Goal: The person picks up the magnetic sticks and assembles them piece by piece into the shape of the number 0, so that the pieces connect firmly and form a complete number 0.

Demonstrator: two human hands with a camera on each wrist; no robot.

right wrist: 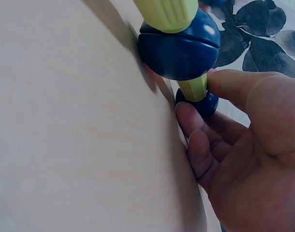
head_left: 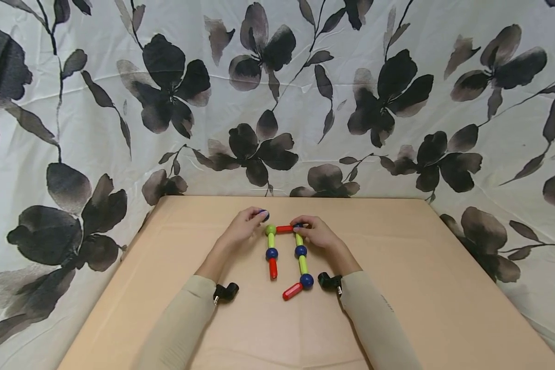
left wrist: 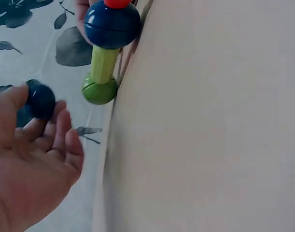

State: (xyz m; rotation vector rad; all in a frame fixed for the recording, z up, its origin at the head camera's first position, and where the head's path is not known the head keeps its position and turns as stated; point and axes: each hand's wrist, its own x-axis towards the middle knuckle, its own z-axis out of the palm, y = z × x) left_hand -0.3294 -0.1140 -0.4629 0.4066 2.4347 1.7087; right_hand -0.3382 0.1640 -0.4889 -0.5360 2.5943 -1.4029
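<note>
My left hand pinches a loose blue ball between thumb and fingers, just beyond and left of a green ball. That green ball is one corner of a joined figure of balls and rods lying on the table. A red rod runs from it to a far right blue ball, which my right hand grips with thumb and fingertips near a yellow-green rod. Down the left side hang a blue ball and a red rod; the right side ends in a blue ball and an angled red rod.
The tan table spreads out on both sides of the figure. Behind its far edge hangs a white cloth with dark flowers. A black wrist camera sits on the left wrist and another on the right.
</note>
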